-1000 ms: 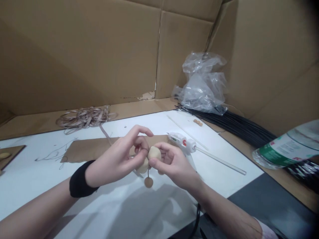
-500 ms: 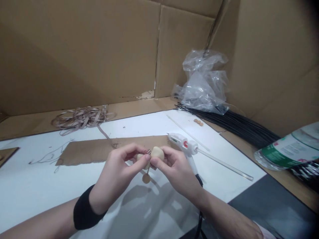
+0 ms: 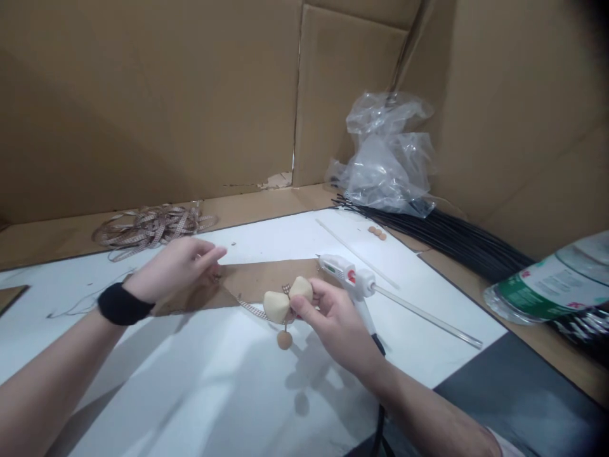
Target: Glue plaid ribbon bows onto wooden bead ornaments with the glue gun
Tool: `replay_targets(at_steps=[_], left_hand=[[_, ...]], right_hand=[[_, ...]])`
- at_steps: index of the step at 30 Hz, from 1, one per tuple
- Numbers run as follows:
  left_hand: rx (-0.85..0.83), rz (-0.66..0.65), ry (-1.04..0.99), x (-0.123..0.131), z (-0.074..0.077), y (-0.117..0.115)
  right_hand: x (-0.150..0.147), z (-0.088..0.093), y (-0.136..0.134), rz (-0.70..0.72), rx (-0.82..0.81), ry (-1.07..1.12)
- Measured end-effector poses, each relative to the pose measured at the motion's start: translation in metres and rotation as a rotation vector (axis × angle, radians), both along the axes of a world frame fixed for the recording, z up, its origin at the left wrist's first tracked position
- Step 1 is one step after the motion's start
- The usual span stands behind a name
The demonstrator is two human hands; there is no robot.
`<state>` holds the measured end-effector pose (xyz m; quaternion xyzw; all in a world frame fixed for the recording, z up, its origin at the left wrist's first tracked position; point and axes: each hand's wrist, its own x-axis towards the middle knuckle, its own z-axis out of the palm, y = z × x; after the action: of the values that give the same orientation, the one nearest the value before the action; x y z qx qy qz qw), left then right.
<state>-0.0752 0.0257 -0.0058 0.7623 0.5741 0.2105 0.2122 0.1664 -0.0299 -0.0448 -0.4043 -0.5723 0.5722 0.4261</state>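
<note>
My right hand (image 3: 340, 317) pinches the right lobe of a cream bow-shaped piece (image 3: 276, 307) between thumb and fingers. A small round tan disc (image 3: 284, 341) hangs below it on a short stem. A brown-and-white checked ribbon (image 3: 252, 309) runs from the bow piece up and left to my left hand (image 3: 178, 270). The fingers of that hand are closed around the ribbon's far part, above a brown cardboard strip (image 3: 266, 273). My left fingertips are partly hidden. A white glue gun (image 3: 345, 271) with a clear glue stick lies beside my right hand.
Loose checked ribbon (image 3: 162, 225) is heaped at the back left. Several tan discs (image 3: 377, 233) and a thin white stick (image 3: 352, 251) lie farther back. Black rods (image 3: 457, 235), a plastic bag (image 3: 385, 158) and a bottle (image 3: 552, 285) line the right side. Cardboard walls (image 3: 190, 95) stand behind.
My left hand has let go of the bow piece and moved left and up, drawing the ribbon out. My right hand still holds the bow piece, which is now in fuller view.
</note>
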Motion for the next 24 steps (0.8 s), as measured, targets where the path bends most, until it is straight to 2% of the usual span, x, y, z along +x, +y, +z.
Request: replay_targets(at_steps=[3, 5, 7, 8, 11, 13, 15, 19, 24], left_hand=[[0.211, 0.070, 0.112, -0.004, 0.000, -0.002], [0.407, 0.064, 0.200, 0.005, 0.002, -0.013], [0.478, 0.042, 0.183, 0.021, 0.003, -0.027], [0.436, 0.014, 0.110, 0.030, 0.002, -0.034], [-0.006, -0.070, -0.183, 0.057, -0.001, -0.049], [-0.184, -0.067, -0.338, 0.071, -0.004, -0.056], [-0.218, -0.021, -0.412, 0.080, -0.007, -0.059], [-0.170, 0.094, -0.456, 0.089, -0.012, -0.063], [-0.081, 0.182, -0.496, 0.091, -0.026, -0.068]], right_hand=[[0.000, 0.003, -0.001, 0.005, 0.022, -0.006], [0.001, 0.004, -0.001, 0.006, 0.036, -0.025], [0.001, 0.004, -0.002, 0.006, 0.053, -0.041], [0.000, 0.004, -0.002, 0.006, 0.059, -0.045], [0.000, 0.004, -0.002, 0.005, 0.064, -0.050], [0.000, 0.004, -0.002, 0.001, 0.065, -0.067], [0.000, 0.003, -0.002, -0.015, 0.067, -0.085], [0.000, 0.001, -0.001, -0.018, 0.025, -0.042], [-0.002, -0.004, 0.001, 0.013, -0.085, 0.049]])
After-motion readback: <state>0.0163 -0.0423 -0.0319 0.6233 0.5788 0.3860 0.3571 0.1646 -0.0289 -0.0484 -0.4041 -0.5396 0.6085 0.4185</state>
